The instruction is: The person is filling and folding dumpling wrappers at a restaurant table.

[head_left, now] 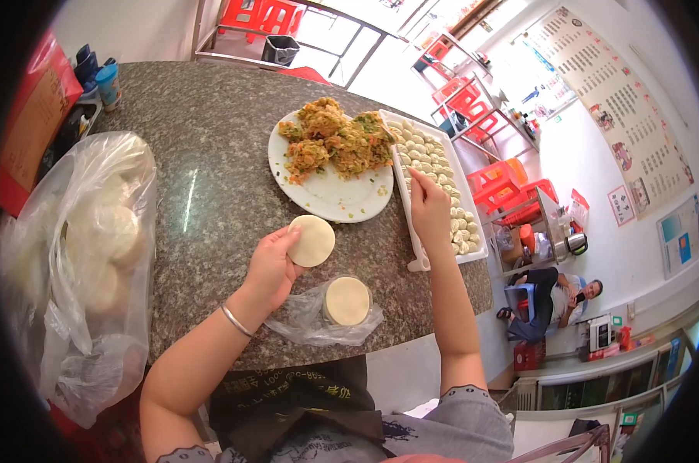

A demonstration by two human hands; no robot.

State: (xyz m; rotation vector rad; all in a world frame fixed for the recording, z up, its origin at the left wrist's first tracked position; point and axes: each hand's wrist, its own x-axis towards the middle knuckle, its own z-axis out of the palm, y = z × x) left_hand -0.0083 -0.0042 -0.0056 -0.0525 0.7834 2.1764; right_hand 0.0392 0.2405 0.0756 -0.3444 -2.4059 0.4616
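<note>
Left hand pinches the edge of a round dough wrapper between thumb and fingers, just on the near side of the white plate. Right hand is to the right of that plate, above the tray, its fingertips drawn close together; whether they grip something thin, I cannot tell.

Judging by how things lie, much is done: the tray, just right of the plate, carries many rows of small shaped dumplings. What seems left is the held wrapper, flat and bare of filling, a stack of wrappers on crumpled clear plastic nearer the person than the plate, and the chopped filling heaped on the plate itself.

Around the plate spreads a speckled stone surface. Well to its left lies a clear bag of pale, round things; beyond that, a blue cup. Past the plate, across the room, are red stools, and far to its right a seated person beneath a wall menu.
</note>
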